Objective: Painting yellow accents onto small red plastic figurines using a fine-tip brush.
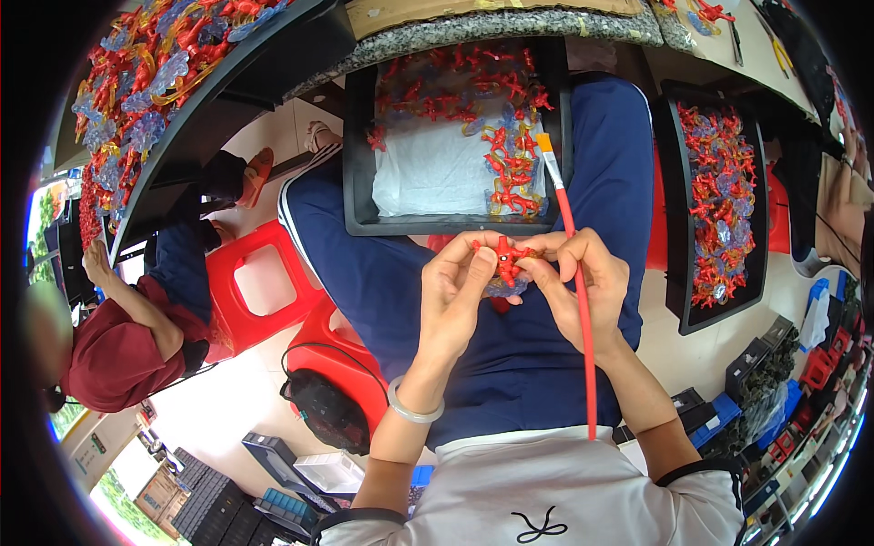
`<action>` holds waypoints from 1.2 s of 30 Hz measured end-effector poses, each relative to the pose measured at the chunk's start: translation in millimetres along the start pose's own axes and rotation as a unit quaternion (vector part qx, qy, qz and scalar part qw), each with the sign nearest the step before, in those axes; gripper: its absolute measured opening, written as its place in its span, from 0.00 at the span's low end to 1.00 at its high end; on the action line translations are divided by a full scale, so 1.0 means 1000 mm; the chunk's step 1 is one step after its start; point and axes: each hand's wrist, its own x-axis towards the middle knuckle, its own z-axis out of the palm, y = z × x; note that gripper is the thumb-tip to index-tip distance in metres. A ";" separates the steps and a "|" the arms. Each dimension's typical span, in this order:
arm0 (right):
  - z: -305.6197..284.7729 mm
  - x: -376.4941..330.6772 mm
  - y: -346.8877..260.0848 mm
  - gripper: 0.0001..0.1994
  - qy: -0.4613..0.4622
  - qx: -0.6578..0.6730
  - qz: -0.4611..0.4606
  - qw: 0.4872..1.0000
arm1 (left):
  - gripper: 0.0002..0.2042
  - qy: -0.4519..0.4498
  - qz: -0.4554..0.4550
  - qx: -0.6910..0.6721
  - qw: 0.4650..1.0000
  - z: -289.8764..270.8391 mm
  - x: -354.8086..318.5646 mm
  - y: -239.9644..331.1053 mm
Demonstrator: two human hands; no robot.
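Note:
Between the fingertips of both hands sits a small red toy figure (503, 256) with clear bluish and yellow parts, held above my lap. My left hand (458, 296) pinches it from the left, thumb against its side. On the other side my right hand (583, 278) touches it with thumb and fingers, and also grips a paintbrush (584, 332). The brush has a long red handle and points bristles up, away from me. Just beyond my hands a black tray (358, 173), lined with a white sheet, rests across my thighs. Similar figures (510, 177) lie along its far and right sides.
At the far left, a large black tray (238, 86) is heaped with figures. Another full black tray (678, 246) stands to the right. A granite-edged table (496, 27) lies ahead. Red stools (246, 291), a black bag (330, 409) and a seated person (127, 355) are at left.

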 end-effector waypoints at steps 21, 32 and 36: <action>0.000 0.006 0.008 0.16 -0.015 0.128 0.035 0.991 | 0.18 0.039 0.105 0.090 0.990 0.005 -0.004 -0.001; 0.003 0.005 0.005 0.17 -0.022 0.157 0.098 0.983 | 0.17 0.031 0.059 0.053 0.996 0.000 -0.004 0.002; 0.006 0.006 0.009 0.17 -0.018 0.145 0.071 0.987 | 0.17 0.052 0.056 0.052 0.996 0.002 -0.005 0.001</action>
